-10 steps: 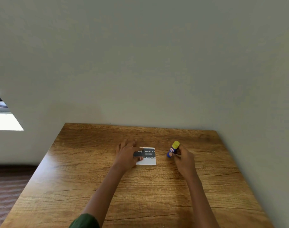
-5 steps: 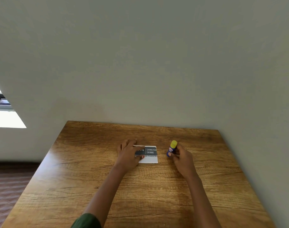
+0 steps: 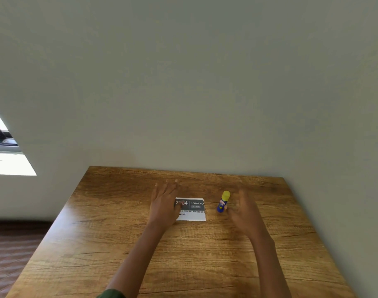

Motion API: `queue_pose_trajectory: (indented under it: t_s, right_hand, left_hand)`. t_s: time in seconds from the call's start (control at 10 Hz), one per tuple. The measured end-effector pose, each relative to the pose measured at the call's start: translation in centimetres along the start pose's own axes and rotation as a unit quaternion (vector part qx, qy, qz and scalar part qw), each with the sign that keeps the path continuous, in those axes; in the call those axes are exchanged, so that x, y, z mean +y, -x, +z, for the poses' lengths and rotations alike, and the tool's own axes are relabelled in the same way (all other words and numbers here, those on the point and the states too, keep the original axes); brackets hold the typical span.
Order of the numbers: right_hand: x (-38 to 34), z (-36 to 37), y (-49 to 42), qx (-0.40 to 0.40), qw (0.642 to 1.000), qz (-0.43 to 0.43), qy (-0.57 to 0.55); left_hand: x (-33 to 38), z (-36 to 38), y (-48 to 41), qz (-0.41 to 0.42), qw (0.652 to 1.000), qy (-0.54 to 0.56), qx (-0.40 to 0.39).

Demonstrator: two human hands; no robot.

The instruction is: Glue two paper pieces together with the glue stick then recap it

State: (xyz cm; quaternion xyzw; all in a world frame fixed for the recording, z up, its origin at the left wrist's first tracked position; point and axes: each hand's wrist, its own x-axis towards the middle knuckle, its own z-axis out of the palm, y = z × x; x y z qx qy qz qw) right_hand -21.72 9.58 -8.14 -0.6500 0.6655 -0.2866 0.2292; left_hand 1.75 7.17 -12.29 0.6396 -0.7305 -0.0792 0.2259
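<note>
A printed paper piece (image 3: 194, 210), white with a dark header band, lies flat on the wooden table (image 3: 183, 261). My left hand (image 3: 164, 204) lies flat at its left edge, fingers spread, thumb resting on the dark band. A blue glue stick (image 3: 223, 202) with its yellow cap on stands upright just right of the paper. My right hand (image 3: 244, 210) hovers right beside the stick, fingers apart and blurred; the stick stands free of its grip. A second paper piece cannot be told apart from the first.
A plain wall rises directly behind the table's far edge. Off the table's left side there is dark patterned floor (image 3: 14, 250), with a bright window opening (image 3: 5, 160) at the far left.
My right hand has let go of the glue stick, which now stands upright on the table. My left hand has spread its fingers and uncovered more of the paper.
</note>
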Motion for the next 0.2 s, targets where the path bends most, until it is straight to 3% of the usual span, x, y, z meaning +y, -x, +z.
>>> queue_pose_trajectory:
  t_s: [0.2]
  right_hand:
    - [-4.1,-1.2,-1.7,0.067,0.985,-0.137,0.084]
  left_hand:
    - [1.2,-2.2,-1.8,0.034,0.997,0.005,0.073]
